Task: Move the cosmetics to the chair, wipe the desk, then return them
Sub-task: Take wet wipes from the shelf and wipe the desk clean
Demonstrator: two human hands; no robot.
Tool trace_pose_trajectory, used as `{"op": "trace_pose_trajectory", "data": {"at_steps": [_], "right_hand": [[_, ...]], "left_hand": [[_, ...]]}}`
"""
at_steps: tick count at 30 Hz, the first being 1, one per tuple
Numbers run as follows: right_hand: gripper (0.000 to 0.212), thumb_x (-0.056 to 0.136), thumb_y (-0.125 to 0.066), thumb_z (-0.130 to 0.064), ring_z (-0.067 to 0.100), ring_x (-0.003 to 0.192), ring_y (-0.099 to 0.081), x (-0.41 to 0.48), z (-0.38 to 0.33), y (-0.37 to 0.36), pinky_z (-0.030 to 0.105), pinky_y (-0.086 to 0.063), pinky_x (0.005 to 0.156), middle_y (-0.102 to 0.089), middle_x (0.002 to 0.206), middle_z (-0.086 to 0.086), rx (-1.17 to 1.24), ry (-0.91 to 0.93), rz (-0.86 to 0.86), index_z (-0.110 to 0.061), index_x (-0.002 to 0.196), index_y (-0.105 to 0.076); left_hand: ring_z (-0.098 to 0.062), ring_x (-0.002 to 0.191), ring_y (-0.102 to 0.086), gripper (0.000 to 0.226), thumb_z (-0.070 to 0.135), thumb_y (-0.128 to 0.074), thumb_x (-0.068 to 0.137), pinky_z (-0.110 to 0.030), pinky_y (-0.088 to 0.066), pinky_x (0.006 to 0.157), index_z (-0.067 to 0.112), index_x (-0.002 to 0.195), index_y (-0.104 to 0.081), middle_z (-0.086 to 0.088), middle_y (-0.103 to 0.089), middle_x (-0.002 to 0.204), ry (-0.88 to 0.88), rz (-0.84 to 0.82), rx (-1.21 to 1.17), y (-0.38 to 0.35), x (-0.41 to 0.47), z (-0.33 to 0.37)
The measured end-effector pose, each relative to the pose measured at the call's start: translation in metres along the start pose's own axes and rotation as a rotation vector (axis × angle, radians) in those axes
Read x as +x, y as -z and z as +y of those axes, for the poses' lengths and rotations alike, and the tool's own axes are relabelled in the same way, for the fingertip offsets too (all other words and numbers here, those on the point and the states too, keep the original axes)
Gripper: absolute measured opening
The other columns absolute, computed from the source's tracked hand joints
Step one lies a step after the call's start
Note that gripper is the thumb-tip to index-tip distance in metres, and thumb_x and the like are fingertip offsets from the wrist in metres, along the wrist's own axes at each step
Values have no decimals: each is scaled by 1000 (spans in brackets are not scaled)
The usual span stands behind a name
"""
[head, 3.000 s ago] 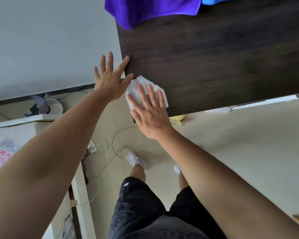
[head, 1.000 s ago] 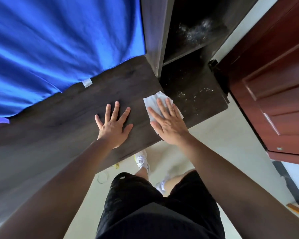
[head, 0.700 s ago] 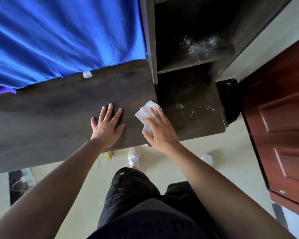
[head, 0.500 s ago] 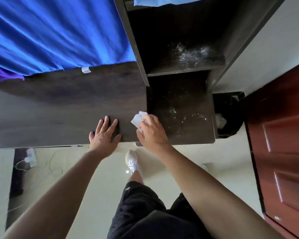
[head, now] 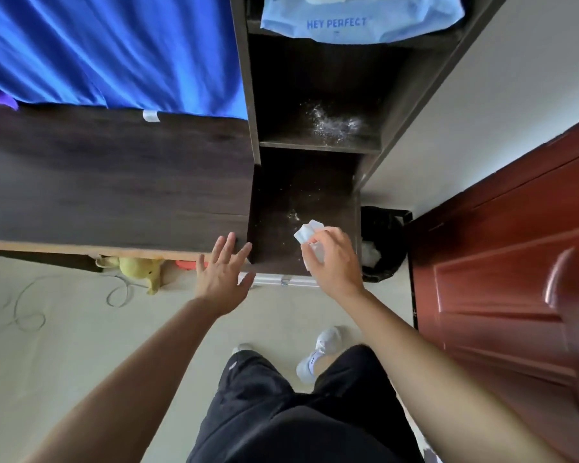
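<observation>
Right hand (head: 331, 259) pinches crumpled white wipe (head: 306, 232) above the dusty desk (head: 114, 182) end; contact unclear. Left hand (head: 223, 274) spread open at the front edge.

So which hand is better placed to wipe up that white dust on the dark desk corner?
The right hand, probably. Its fingers already pinch the crumpled white tissue just above the white dust specks on the dark wooden desk. The left hand is open, empty, at the desk's front edge.
</observation>
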State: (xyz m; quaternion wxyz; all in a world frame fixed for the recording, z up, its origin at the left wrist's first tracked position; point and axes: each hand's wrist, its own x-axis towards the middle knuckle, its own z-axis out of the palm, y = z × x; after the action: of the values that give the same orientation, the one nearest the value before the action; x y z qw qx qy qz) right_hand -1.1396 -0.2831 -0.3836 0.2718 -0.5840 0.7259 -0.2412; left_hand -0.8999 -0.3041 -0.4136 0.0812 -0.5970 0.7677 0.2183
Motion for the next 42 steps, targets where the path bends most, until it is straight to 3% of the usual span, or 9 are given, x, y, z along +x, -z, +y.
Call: {"op": "trace_pose_trajectory", "data": {"at_steps": [5, 8, 13, 16, 20, 23, 26, 32, 42], "right_hand": [[17, 94, -64, -28, 14, 116, -50, -6, 47, 14, 14, -32, 85, -58, 114, -3, -70, -55, 0, -14, 101, -69], [17, 94, -63, -30, 17, 113, -53, 9, 80, -1, 22, -41, 85, -58, 114, -3, -114, -44, -78, -15, 100, -69], [18, 94, -63, -26, 30, 110, -56, 38, 136, -58, 33, -43, 96, -62, 124, 6, -247, 128, -191, -11, 100, -69], [29, 96, -60, -33, 37, 122, -51, 41, 167, -80, 46, -42, 102, -57, 133, 14, -397, 265, -210, -11, 112, -68], [33, 102, -53, -27, 38, 139, -40, 32, 197, -90, 47, -34, 114, -48, 147, 15, -359, 337, -175, -15, 130, -65], [42, 104, -47, -20, 38, 149, -26, 28, 204, -93, 44, -25, 121, -35, 158, 17, -366, 344, -201, -20, 146, -52], [49, 108, -36, -30, 39, 153, -9, 49, 202, -95, 46, -12, 125, -15, 165, 18, -478, 337, -285, -29, 157, -31], [54, 108, -14, -50, 36, 154, 8, 132, 184, -105, 45, 6, 123, 6, 168, 14, -627, 252, -326, -39, 159, -1], [54, 107, -33, -40, 43, 153, -3, 26, 214, -79, 53, -8, 124, -8, 166, 22, -612, 121, -304, -26, 159, -25]], "left_hand": [[-24, 152, 10, 58, 49, -34, 101, -57, -5, 119, 30, 154, -22, -4, 8, 165, -72, 24, 26, -27, -3, 48], [-23, 152, 8, 54, 49, -31, 101, -57, -7, 119, 30, 152, -28, -3, 6, 166, -86, 40, -9, -53, 11, 66], [-26, 152, 1, 53, 47, -34, 102, -55, -7, 120, 30, 152, -31, -4, -1, 166, 45, 7, -54, -117, 47, 74], [-30, 151, -9, 52, 45, -38, 101, -58, -11, 119, 27, 150, -37, -8, -11, 165, 85, 55, -68, -145, 64, 74], [-34, 148, -20, 48, 41, -41, 101, -57, -19, 116, 23, 145, -45, -12, -22, 161, 117, 168, -71, -161, 83, 70], [-34, 148, -19, 51, 42, -38, 101, -54, -20, 115, 24, 149, -40, -13, -21, 162, 157, 181, -45, -168, 92, 64], [-33, 150, -14, 55, 45, -36, 101, -51, -17, 116, 26, 152, -32, -12, -18, 163, 153, 186, -25, -175, 92, 62], [-32, 151, -8, 59, 51, -36, 100, -51, -15, 119, 29, 154, -27, -10, -13, 164, 149, 161, -46, -175, 93, 58], [-32, 151, -7, 60, 52, -36, 100, -53, -13, 118, 31, 155, -23, -11, -11, 164, 135, 151, -57, -179, 93, 57]]}}
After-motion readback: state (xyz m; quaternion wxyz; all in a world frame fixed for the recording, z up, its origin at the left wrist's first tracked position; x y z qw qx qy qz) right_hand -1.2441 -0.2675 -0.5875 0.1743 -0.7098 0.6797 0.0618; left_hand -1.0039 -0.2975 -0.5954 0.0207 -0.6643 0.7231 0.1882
